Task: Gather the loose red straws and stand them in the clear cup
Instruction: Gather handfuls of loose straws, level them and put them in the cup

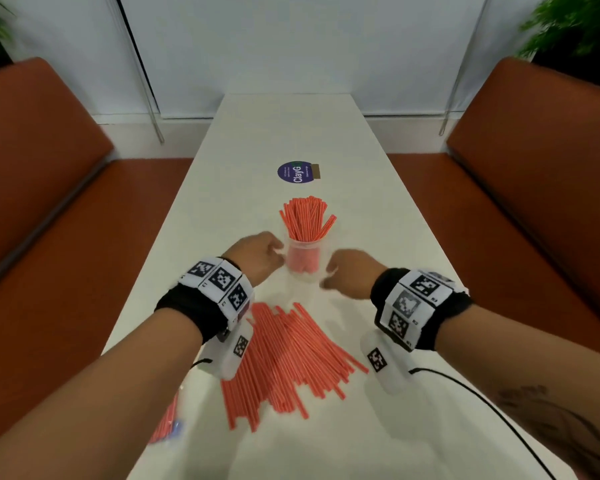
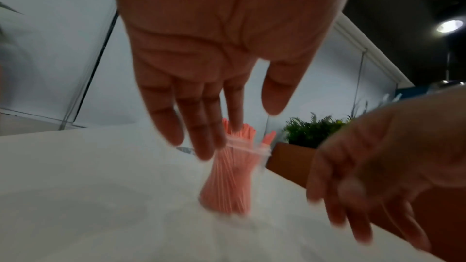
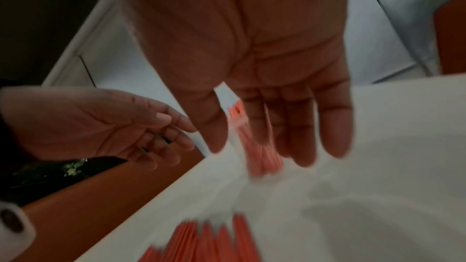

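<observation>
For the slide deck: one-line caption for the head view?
Both open hands, left and right, flank the clear cup of upright straws; loose red straws remain.

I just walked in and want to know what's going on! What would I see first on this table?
You'd first see the clear cup stuffed with upright red straws, standing mid-table. The left hand and right hand hover open on either side of it, holding nothing. Nearer the person, a big pile of loose red straws lies flat on the white table.
</observation>
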Demonstrator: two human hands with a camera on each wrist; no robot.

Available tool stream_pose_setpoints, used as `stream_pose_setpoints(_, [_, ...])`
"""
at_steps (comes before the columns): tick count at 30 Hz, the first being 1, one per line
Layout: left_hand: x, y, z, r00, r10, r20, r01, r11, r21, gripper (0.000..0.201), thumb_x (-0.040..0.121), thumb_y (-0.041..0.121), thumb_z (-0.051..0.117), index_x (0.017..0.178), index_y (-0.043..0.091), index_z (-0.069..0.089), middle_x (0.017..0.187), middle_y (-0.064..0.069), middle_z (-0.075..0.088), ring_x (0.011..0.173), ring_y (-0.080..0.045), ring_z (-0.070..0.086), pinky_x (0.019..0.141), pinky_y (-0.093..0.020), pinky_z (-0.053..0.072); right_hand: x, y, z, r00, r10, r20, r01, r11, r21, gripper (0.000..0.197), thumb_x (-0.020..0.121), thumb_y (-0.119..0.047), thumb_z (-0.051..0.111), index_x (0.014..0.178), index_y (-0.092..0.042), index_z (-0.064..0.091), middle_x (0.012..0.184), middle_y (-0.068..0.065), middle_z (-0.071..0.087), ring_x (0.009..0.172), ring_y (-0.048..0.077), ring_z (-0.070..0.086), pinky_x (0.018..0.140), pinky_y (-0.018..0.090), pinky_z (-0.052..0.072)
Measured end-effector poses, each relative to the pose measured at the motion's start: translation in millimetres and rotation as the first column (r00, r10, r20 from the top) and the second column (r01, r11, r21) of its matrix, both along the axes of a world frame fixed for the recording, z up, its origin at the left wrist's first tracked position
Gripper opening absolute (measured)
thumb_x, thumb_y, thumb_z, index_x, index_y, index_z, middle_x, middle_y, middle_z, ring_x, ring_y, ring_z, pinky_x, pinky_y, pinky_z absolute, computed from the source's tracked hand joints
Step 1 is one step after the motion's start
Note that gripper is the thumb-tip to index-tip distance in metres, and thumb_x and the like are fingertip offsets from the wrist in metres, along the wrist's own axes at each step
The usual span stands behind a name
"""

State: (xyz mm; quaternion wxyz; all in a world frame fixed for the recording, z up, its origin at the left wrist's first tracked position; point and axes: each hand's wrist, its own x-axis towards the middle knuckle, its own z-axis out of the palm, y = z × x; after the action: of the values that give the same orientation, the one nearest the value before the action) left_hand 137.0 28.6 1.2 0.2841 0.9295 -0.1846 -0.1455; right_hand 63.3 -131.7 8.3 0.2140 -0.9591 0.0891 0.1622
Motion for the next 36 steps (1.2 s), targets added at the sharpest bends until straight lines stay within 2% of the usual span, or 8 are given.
stream_pose_setpoints(2, [-22.3,10.3,-7.9,0.997,-0.034,-0.067,0.044,0.985,0.167,0.039,0.088,0.028,0.057,0.123,0.012,0.053,0.124,-0.01,0.059,0.112,-0.025,0.056,0.095,-0.033,0.044,-21.1,17.1,-7.7,0.974,0.034,-0.223,-0.043,0.998,-0.036,0.029,0.093,-0.031,0.055,0.088,-0.002,0.057,0.076,0.005,0.051,0.081,0.023,0.053,0.055,0.021,0.038])
stream_pose_setpoints(5, [-53.1,20.0,-22.9,0.989,-0.107,-0.105,0.139,0.92,0.365,0.046,0.085,0.033,0.06,0.126,0.013,0.05,0.128,-0.008,0.056,0.116,-0.024,0.054,0.095,-0.031,0.043,-35.1,38.0,-32.5,0.958,0.012,-0.288,-0.052,0.99,-0.133,0.037,0.091,-0.032,0.057,0.067,-0.005,0.047,0.063,0.001,0.041,0.061,0.017,0.046,0.049,0.021,0.036])
stream_pose_setpoints(15, [-84.4,24.8,-42.6,0.991,-0.118,-0.069,0.136,0.902,0.409,0.043,0.086,0.028,0.06,0.125,0.011,0.052,0.127,-0.008,0.056,0.111,-0.025,0.059,0.089,-0.033,0.049,-28.3,67.6,-51.8,0.957,-0.015,-0.29,-0.084,0.942,-0.324,0.035,0.097,-0.012,0.045,0.062,-0.006,0.042,0.089,0.01,0.059,0.115,0.025,0.06,0.09,0.029,0.048])
stream_pose_setpoints(23, [-79.5,26.7,-48.3,0.994,-0.102,-0.049,0.113,0.922,0.371,0.038,0.086,0.025,0.058,0.12,0.009,0.056,0.122,-0.008,0.059,0.087,-0.017,0.05,0.08,-0.031,0.048,-31.4,68.7,-52.7,0.963,-0.021,-0.269,-0.061,0.954,-0.292,0.035,0.096,-0.003,0.039,0.061,-0.008,0.038,0.071,0.004,0.046,0.082,0.019,0.048,0.071,0.022,0.04])
stream_pose_setpoints(27, [-78.0,26.4,-47.3,0.996,-0.083,-0.028,0.087,0.948,0.307,0.027,0.087,0.026,0.054,0.109,0.011,0.06,0.121,-0.009,0.06,0.094,-0.02,0.056,0.085,-0.033,0.048,-30.6,64.6,-47.1,0.977,0.006,-0.215,-0.05,0.979,-0.2,0.019,0.094,-0.008,0.045,0.108,-0.001,0.056,0.066,-0.001,0.031,0.055,0.01,0.028,0.052,0.02,0.03])
stream_pose_setpoints(31, [-76.3,19.1,-37.8,0.993,-0.055,-0.108,0.069,0.989,0.131,0.025,0.094,0.028,0.044,0.104,0.012,0.06,0.109,-0.011,0.062,0.1,-0.024,0.058,0.088,-0.034,0.045,-32.9,60.9,-44.8,0.982,0.022,-0.19,-0.06,0.979,-0.197,0.023,0.1,-0.021,0.039,0.105,-0.006,0.057,0.075,-0.002,0.045,0.055,0.013,0.025,0.067,0.026,0.029])
stream_pose_setpoints(33, [-72.9,11.6,-33.9,0.97,-0.021,-0.241,0.011,0.999,-0.044,0.026,0.096,0.03,0.04,0.094,0.009,0.054,0.097,-0.012,0.059,0.09,-0.024,0.057,0.082,-0.034,0.044,-29.2,54.0,-42.3,0.986,-0.159,-0.049,0.162,0.984,0.07,0.024,0.099,-0.014,0.037,0.117,-0.002,0.047,0.071,-0.002,0.04,0.057,0.011,0.032,0.062,0.024,0.035])
stream_pose_setpoints(36, [-70.4,-2.1,-30.6,0.832,0.044,-0.553,-0.249,0.92,-0.303,0.041,0.095,0.041,0.04,0.109,0.006,0.057,0.102,-0.01,0.061,0.092,-0.024,0.06,0.087,-0.038,0.049,-34.8,55.6,-30.5,0.976,-0.208,0.068,0.19,0.96,0.207,0.018,0.099,-0.012,0.036,0.116,-0.004,0.036,0.075,0.0,0.048,0.06,0.009,0.044,0.052,0.018,0.036])
